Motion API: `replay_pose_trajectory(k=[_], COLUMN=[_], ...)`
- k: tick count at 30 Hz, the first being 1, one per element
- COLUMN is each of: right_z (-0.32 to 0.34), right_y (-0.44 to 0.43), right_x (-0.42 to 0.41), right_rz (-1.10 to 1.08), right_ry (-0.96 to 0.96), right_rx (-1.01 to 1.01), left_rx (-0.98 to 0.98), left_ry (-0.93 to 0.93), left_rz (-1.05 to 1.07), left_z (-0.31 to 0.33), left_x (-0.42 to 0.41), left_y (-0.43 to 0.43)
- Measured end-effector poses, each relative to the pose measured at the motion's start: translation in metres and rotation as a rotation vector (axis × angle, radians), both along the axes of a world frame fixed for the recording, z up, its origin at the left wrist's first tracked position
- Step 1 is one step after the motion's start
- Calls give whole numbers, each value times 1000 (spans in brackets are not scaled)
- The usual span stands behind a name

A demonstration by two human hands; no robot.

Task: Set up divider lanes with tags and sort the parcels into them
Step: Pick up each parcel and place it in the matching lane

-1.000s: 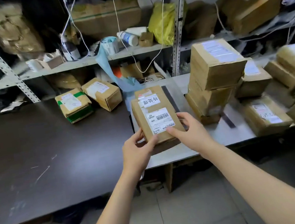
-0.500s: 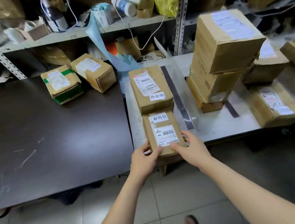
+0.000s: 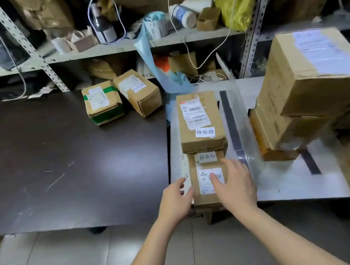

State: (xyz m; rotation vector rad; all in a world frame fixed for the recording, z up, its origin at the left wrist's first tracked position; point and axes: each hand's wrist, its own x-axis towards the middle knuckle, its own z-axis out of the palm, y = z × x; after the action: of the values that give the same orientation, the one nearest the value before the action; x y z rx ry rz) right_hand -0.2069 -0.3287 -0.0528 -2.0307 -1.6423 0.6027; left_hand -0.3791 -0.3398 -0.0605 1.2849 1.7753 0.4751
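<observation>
Head camera looks forward and down, close over the tables (image 3: 290, 192).

The scene is evenly and fairly brightly lit from overhead, probably by a ceiling lamp. A soft pale sheen sits on the dark worktop (image 3: 68, 160), where fine scratches catch the light. The shelves (image 3: 99, 52) behind fall into deep shadow, their upper contents dim and hard to read. The pale worktop (image 3: 289, 186) reflects light without harsh glare, though the clear plastic divider (image 3: 246, 144) on it shows streaky highlights. The wide lens bends the shelf uprights and stretches the stacked boxes (image 3: 311, 81) at the right edge, which look smeared. Both hands (image 3: 235, 182) are slightly motion-blurred.
</observation>
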Motion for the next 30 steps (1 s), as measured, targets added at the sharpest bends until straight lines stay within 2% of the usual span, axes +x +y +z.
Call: replay_pose_trajectory(k=[4,8,11,15,20,24,30], right_z=[36,65,77,82,72,52,23], right_y=[44,106,150,203,268,315,359], right_x=[-32,-73,-111,-174,-257,-306,-348], right_rz=[214,380,446,517,533,485,281], right_ry=[-48,-142,-201,-277,-359,-306,11], right_rx=[183,165,148,130,46,-68,-186], left_rx=[147,208,231,236,206,145,13], left_ry=[289,608,747,834,813,751,291], left_rz=[-45,-49,-47,-74,-97,-83,70], left_z=[44,86,105,108,83,59,10], left_x=[-43,-101,-148,-213,-289,-334,-365], left_y=[31,71,109,164,239,298,351])
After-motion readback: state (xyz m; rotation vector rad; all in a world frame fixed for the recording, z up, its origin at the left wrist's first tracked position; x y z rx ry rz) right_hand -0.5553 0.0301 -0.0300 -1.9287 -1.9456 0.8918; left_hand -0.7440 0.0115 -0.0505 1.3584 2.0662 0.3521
